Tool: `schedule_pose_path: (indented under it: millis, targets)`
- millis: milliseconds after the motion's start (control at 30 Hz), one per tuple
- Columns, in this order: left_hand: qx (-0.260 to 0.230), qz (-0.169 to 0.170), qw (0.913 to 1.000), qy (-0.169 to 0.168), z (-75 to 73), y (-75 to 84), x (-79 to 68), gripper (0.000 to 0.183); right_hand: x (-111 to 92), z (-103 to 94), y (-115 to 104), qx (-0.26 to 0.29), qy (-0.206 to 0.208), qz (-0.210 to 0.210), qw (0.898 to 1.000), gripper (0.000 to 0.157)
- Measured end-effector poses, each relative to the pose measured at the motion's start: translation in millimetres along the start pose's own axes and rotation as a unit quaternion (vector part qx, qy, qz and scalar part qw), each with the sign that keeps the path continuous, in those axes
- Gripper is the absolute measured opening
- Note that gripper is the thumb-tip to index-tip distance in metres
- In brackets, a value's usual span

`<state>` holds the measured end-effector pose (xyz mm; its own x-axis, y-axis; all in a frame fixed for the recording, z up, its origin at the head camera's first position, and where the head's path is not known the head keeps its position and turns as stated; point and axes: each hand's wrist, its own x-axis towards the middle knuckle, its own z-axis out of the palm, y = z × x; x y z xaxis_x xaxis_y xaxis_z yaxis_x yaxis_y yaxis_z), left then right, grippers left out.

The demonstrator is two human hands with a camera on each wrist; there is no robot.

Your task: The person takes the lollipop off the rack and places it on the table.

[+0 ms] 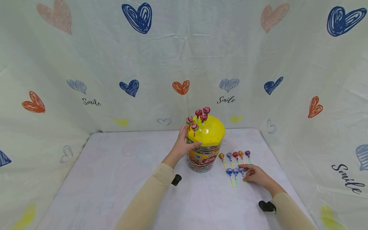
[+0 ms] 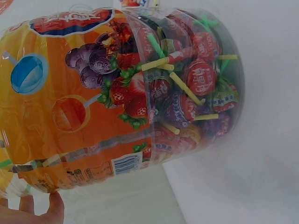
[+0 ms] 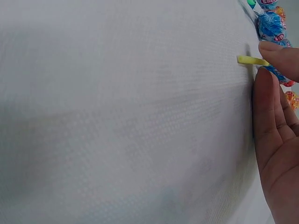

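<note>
My left hand (image 1: 184, 143) grips a clear jar (image 1: 201, 159) at its upper side, thumb across the front just under the yellow lid (image 1: 212, 127). Several red-wrapped lollipops (image 1: 203, 117) stand upright in the lid's left part. In the left wrist view the jar (image 2: 196, 88) is full of wrapped lollipops below its orange label, fingertips (image 2: 56, 205) against it. On the right, my right hand (image 1: 256, 175) pinches a blue-wrapped lollipop (image 1: 241, 170) at the right end of the front row. The right wrist view shows its yellow stick (image 3: 250, 60) between thumb and index finger.
Two blue lollipops (image 1: 235, 172) lie to the left of the right hand. Behind them is a row of lollipops: orange (image 1: 221, 156), blue, red (image 1: 235, 154), orange and purple (image 1: 248, 153). A white cloth covers the table (image 1: 129, 172); a heart-print curtain (image 1: 158, 57) hangs behind.
</note>
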<state>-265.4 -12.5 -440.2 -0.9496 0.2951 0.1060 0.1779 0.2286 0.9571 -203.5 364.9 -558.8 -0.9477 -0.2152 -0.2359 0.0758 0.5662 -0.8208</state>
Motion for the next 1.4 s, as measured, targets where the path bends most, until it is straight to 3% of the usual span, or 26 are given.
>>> schedule_pose_path:
  millis: [467,767,1033,1200,1400]
  targets:
    - [-0.008,0.001,1.0,-0.001,0.3,-0.4,-0.6,0.095,-1,-0.9,3,-0.006,0.018,0.016,1.0,0.055]
    - [-0.008,-0.003,1.0,0.0,0.2,0.5,-0.6,0.092,-2,-1.0,3,0.012,0.013,-0.002,1.0,0.053]
    - [-0.002,-0.002,1.0,0.001,0.7,0.9,-1.0,0.093,-4,-10.2,-11,-0.018,0.035,0.015,0.999,0.052]
    - [-0.005,0.001,1.0,0.0,0.2,2.1,-2.1,0.092,-8,-20.1,-39,-0.009,0.052,-0.053,0.997,0.052]
    - [-0.013,-0.007,0.9999,-0.003,-0.4,3.7,-2.1,0.094,-7,-21.0,-82,0.02,0.082,-0.133,0.987,0.048]
